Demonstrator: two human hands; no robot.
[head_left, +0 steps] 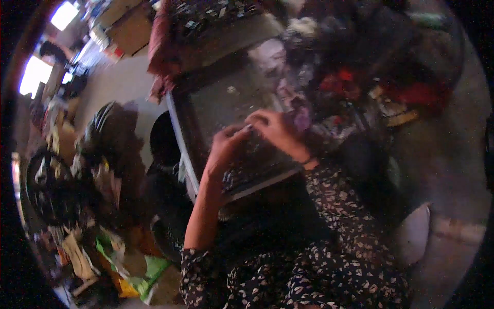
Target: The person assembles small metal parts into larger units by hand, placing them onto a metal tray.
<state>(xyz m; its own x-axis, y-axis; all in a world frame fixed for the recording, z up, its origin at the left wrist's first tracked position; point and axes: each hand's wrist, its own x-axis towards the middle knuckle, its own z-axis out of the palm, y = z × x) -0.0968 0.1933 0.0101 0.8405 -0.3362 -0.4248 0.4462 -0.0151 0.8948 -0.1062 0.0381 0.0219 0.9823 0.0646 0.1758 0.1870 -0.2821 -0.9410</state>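
Note:
My left hand (229, 144) and my right hand (272, 129) meet fingertip to fingertip above a dark shallow tray (181, 135) with a pale rim. Both hands are closed in a pinch. Between the fingertips shows a small whitish piece (249, 126), too small and blurred to name. Small dark and shiny bits lie scattered in the tray under my hands, and a pale scrap (232, 89) lies farther back in it.
A reddish cloth (160, 51) hangs by the tray's far left corner. Rumpled cloths and bags (298, 98) crowd its right side. Behind stands a box of small pieces (206, 18). At the left are a dark wheel-like round thing (51, 188) and a green and yellow bag (134, 273).

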